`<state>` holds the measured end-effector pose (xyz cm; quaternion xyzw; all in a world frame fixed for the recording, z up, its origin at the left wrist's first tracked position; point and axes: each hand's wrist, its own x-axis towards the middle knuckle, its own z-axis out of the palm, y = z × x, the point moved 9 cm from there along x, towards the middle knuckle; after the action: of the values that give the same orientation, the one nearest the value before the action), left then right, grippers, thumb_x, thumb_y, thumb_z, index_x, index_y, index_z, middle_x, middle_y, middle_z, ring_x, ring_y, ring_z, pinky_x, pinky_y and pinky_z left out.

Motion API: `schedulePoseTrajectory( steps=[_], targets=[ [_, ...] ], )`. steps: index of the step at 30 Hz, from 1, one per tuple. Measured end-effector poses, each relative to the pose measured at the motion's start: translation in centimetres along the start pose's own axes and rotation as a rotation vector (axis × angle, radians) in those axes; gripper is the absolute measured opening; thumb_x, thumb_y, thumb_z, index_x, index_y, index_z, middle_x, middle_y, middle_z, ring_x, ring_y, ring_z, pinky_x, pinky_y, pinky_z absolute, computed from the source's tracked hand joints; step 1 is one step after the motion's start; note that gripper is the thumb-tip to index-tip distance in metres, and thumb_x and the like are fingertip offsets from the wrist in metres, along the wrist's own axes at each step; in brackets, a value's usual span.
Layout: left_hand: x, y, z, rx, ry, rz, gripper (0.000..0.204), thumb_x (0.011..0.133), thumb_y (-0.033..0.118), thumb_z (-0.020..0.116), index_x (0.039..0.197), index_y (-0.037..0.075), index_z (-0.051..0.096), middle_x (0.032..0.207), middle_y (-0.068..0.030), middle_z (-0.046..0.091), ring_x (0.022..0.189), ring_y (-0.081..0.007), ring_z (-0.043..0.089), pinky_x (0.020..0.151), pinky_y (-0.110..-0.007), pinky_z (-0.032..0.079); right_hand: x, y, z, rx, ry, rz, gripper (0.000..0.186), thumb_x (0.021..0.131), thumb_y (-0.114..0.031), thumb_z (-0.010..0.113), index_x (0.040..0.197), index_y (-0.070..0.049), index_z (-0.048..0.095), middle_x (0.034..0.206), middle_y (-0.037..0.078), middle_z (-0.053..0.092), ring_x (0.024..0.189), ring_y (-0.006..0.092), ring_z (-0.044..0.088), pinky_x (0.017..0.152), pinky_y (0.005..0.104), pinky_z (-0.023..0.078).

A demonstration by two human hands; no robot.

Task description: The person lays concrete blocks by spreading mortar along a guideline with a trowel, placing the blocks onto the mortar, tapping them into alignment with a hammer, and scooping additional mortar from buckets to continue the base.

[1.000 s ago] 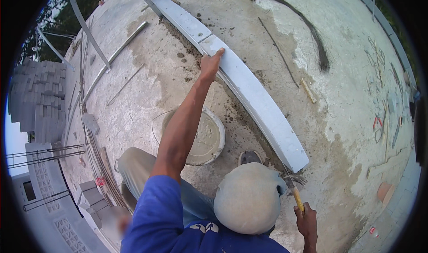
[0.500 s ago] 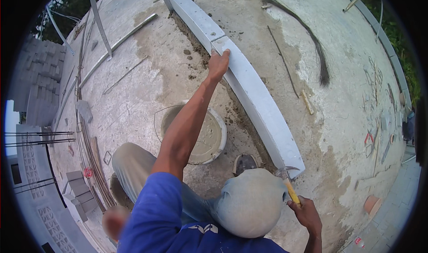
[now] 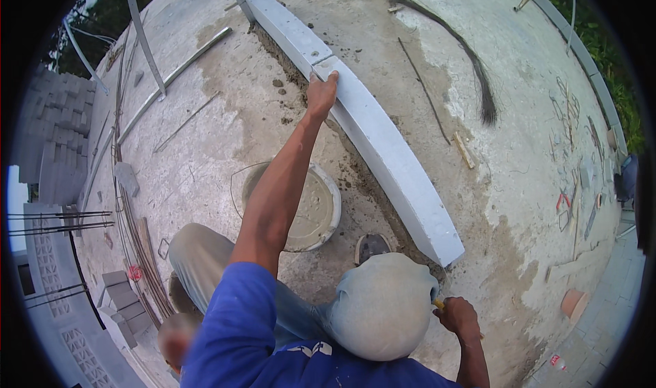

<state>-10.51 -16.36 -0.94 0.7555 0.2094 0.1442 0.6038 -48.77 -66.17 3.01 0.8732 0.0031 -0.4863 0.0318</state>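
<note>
My left hand reaches forward and grips the far end of a long pale grey building block. A second pale block lies end to end beyond it, with a thin joint between the two. At the lower right, my right hand is closed round the yellow handle of a hammer. My bent knee hides the hammer's head. Damp mortar runs along the left foot of the block. Under my left forearm stands a bucket of grey wet mix.
A dark bundle of bristles and a thin stick lie right of the blocks. Metal bars and long rods lie on the left, near stacked blocks. My shoe is beside the near block.
The right hand has drawn the hammer lower, away from the block's near end, and its head has passed behind my knee. My left hand keeps its place on the block.
</note>
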Motion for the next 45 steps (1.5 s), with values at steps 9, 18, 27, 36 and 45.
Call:
schedulePoseTrajectory(
  steps=[9,18,27,36,45],
  targets=[
    [0.7,0.4,-0.7,-0.004,0.14,0.054,0.069,0.094,0.032,0.055,0.135,-0.02,0.038,0.127,-0.0349,0.055,0.121,-0.0401,0.054,0.103,-0.039,0.04,-3.4,-2.1,0.0,0.044,0.142,-0.115,0.034,0.087,-0.036,0.068,0.097,-0.004,0.063,0.073,0.019,0.066,0.069,0.0372,0.066,0.065,0.0471,0.053],
    [1.7,-1.5,-1.0,0.071,0.161,0.019,0.068,0.095,0.035,0.05,0.129,-0.023,0.042,0.114,-0.0406,0.058,0.113,-0.0485,0.057,0.096,-0.043,0.044,-4.7,-4.0,-5.4,0.356,0.551,-0.393,0.025,0.085,-0.029,0.073,0.09,-0.006,0.064,0.072,0.014,0.066,0.06,0.0331,0.065,0.055,0.0406,0.051],
    [1.6,0.9,-1.8,0.009,0.112,0.1,0.047,0.094,0.031,0.052,0.085,-0.014,0.059,0.065,-0.0182,0.059,0.062,-0.0228,0.053,0.058,-0.041,0.042,-2.7,-2.5,-13.0,0.775,0.725,-0.365,0.022,0.092,-0.02,0.069,0.1,0.0,0.066,0.065,0.005,0.06,0.058,0.0097,0.052,0.055,0.0277,0.044],
    [-0.4,2.2,-0.5,0.009,0.267,0.329,0.051,0.095,0.035,0.054,0.088,-0.016,0.062,0.078,-0.02,0.065,0.072,-0.029,0.056,0.07,-0.044,0.044,-1.6,2.8,-12.9,0.877,0.796,-0.171,0.025,0.094,-0.021,0.067,0.105,0.001,0.066,0.067,0.0,0.055,0.061,0.0059,0.045,0.056,0.0241,0.039],
    [-2.3,-0.6,-0.8,-0.071,0.011,-0.16,0.06,0.097,0.045,0.054,0.102,-0.014,0.063,0.086,-0.0115,0.063,0.079,-0.0168,0.054,0.073,-0.036,0.046,0.6,0.9,-14.0,0.868,0.764,-0.333,0.025,0.094,-0.02,0.066,0.107,0.002,0.066,0.067,0.0,0.055,0.061,0.0059,0.045,0.055,0.0244,0.039]
  ],
)
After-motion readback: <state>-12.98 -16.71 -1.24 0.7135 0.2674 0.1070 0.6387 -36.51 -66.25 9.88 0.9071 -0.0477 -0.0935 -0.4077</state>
